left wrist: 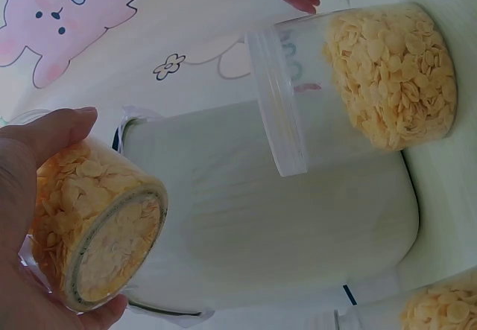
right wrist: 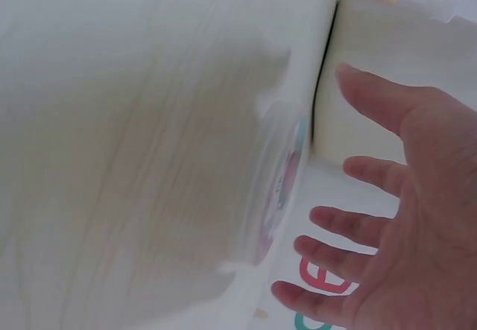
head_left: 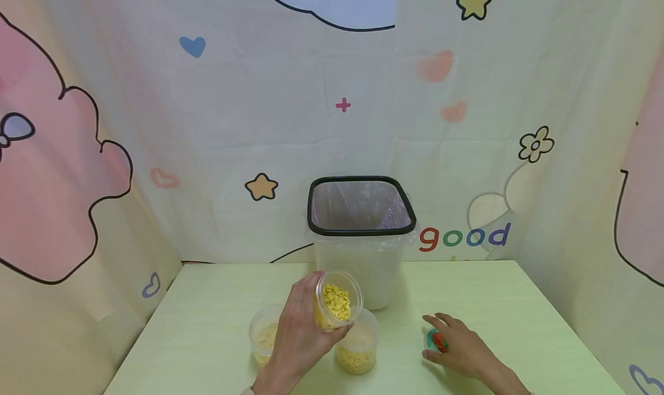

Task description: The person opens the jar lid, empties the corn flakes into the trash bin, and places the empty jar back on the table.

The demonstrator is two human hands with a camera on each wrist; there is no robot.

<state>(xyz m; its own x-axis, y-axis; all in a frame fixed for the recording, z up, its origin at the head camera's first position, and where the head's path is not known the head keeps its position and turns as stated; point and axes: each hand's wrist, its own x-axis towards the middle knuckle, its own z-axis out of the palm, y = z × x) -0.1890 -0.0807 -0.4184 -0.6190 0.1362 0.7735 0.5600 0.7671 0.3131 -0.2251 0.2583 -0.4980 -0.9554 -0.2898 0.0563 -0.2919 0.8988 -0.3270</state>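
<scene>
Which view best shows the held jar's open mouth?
The head view: the jar tilts its mouth toward that camera, baring the yellow flakes. The left wrist view shows mainly its base and side in the left hand; the right wrist view doesn't show it.

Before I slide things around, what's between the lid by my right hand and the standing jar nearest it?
In the head view, only bare tabletop lies between the lid and the standing jar.

The fingers [right wrist: 350, 226] are bare; a pale sleeve [head_left: 248, 391] (just its edge) shows by the left wrist [head_left: 268, 379].
</scene>
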